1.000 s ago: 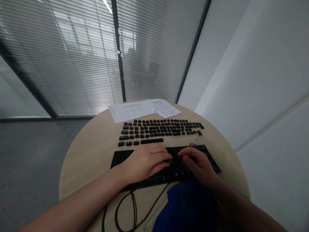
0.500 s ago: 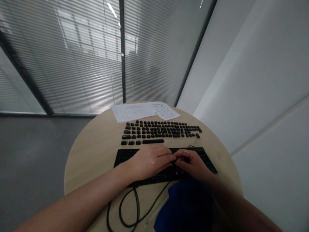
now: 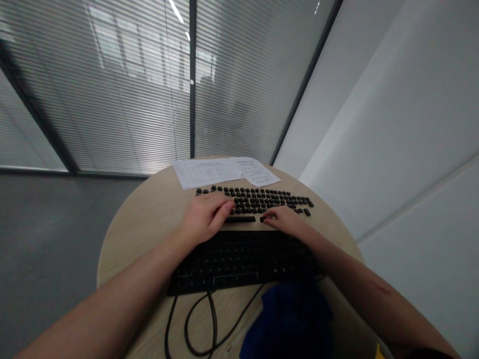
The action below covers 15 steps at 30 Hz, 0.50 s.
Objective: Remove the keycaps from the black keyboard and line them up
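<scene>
Rows of loose black keycaps (image 3: 258,203) lie on the round table beyond a black keyboard base (image 3: 239,257). My right hand (image 3: 282,219) pinches a small black keycap (image 3: 262,219) at the table surface, just right of the long spacebar keycap (image 3: 241,219). Over the left part of the rows is my left hand (image 3: 207,214), its fingers together and curled; it covers several keycaps. Whether it holds anything is hidden. Much of the base shows no keycaps.
Printed papers (image 3: 209,172) lie at the table's far edge. A black cable (image 3: 213,324) loops near the front of the wooden table (image 3: 138,224). Dark blue cloth (image 3: 288,319) is at the bottom. Glass with blinds stands behind; a white wall is at right.
Both hands have moved away from the keyboard base, forward to the keycap rows. They were close together and are now apart. A keycap now shows at my right fingertips, right of the spacebar.
</scene>
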Motion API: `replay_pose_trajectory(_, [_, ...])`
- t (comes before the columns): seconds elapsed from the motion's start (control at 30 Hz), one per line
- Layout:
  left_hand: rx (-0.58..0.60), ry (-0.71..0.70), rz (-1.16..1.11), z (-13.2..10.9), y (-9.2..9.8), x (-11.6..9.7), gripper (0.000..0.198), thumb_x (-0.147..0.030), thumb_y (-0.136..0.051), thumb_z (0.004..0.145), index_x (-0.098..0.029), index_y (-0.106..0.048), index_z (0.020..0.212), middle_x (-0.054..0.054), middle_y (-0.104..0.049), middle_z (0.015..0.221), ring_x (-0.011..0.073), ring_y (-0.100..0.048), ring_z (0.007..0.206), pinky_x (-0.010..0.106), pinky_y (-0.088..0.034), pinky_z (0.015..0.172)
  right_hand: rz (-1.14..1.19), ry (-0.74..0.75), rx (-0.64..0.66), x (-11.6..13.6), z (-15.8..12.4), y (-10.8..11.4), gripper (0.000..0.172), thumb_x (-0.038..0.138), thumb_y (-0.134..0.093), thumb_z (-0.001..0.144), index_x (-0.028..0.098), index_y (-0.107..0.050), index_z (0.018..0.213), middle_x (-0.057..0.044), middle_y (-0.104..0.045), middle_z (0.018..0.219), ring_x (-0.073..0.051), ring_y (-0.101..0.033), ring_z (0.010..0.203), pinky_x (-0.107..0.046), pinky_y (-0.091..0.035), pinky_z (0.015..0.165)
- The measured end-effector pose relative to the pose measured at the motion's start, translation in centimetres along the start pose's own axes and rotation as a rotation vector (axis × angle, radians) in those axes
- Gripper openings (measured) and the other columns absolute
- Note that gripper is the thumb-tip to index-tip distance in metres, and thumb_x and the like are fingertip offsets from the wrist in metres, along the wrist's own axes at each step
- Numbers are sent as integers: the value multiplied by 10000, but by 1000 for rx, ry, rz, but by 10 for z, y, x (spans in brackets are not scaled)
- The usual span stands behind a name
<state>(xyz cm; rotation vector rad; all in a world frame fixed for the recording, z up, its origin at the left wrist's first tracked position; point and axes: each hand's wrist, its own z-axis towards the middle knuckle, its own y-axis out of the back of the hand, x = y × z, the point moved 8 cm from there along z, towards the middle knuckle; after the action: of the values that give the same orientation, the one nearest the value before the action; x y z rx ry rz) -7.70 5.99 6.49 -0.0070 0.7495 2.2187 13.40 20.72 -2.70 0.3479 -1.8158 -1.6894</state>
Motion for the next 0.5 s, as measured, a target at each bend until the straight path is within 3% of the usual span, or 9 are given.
replay_pose_trajectory(0.1, [-23, 14, -13, -1, 4, 6, 323, -330, -456, 1051, -171, -712, 936, 38, -752, 810, 172, -711, 743, 293, -534, 683, -6, 5, 0, -3, 10, -7, 218, 292, -720, 926, 214, -826, 1101, -67, -833, 1043, -251, -772, 972, -328, -558, 853])
replay_pose_trajectory(0.5, [107, -9, -69, 1, -9, 12, 329, -343, -439, 1044, -189, -698, 911, 20, -720, 777, 169, -684, 714, 293, -489, 655, -14, 36, -20, -2, 12, -9, 237, 299, -711, 938, 225, -825, 1132, -57, -833, 1049, -242, -767, 974, -321, -555, 857])
